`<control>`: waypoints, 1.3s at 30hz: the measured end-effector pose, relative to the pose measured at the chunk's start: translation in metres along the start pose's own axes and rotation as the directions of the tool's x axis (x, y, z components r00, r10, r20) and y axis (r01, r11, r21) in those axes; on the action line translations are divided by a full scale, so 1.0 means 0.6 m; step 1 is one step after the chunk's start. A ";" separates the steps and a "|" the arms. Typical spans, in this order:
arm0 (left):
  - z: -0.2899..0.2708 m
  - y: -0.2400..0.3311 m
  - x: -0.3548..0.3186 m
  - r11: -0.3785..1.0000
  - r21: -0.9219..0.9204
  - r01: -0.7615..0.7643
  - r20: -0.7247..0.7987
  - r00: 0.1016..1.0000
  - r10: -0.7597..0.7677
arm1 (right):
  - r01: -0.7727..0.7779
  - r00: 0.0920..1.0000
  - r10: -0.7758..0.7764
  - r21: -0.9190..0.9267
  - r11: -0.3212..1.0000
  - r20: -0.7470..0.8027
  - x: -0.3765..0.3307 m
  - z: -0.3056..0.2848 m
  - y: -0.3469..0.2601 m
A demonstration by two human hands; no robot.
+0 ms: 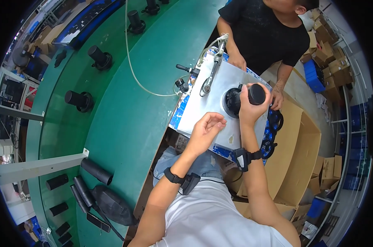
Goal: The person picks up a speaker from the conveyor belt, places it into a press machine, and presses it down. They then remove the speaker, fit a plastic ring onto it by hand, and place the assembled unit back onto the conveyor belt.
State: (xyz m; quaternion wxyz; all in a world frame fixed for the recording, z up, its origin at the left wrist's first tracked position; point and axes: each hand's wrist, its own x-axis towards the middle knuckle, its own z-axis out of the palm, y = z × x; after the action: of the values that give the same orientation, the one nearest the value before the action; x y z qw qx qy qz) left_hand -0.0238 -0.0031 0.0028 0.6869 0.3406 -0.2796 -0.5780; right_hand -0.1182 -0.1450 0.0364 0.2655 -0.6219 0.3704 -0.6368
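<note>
My right hand [254, 108] is wrapped round a black cylinder [257, 94] over a metal plate [199, 111]. Against the cylinder's left side is a round black flanged base [232, 102], which sits on the plate; whether the two are joined is partly hidden by my fingers. Close to the plate's near edge hovers my left hand [208, 131], its fingers loosely curled and apart from the thumb, with nothing visible in it. A metal air cylinder [213, 74] on a fixture reaches over the plate's far left part.
Several flanged black cylinders [77, 100] stand along the green conveyor [108, 119] at left. Black tubes [96, 171] and a phone [98, 222] lie nearer. A co-worker in a black shirt [265, 37] rests hands beside the plate. Black rings [273, 119] and a large carton [306, 152] are at right.
</note>
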 end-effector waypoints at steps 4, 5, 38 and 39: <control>-0.003 0.003 -0.003 0.999 0.045 -0.001 -0.007 1.000 0.001 | -0.095 0.978 0.088 0.029 0.995 0.188 0.017 -0.016 -0.015; -0.003 0.006 -0.004 0.999 0.035 0.012 0.004 1.000 -0.012 | -0.188 0.926 0.149 0.080 0.979 0.348 0.033 -0.033 -0.015; -0.022 0.282 0.012 0.068 0.824 -0.563 0.298 0.531 0.793 | 0.280 0.836 -0.367 0.257 0.925 0.409 0.123 -0.060 -0.309; 0.004 0.291 -0.028 0.031 0.786 -0.618 0.406 0.553 0.728 | 0.134 0.844 -0.262 0.288 0.948 0.469 0.077 -0.019 -0.304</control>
State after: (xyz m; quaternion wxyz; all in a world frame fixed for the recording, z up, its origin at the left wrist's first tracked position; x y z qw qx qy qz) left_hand 0.0768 0.0305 0.1424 0.6036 0.4962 -0.6201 0.0707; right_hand -0.1109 -0.0735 0.2107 0.3593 -0.7632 0.1408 -0.5182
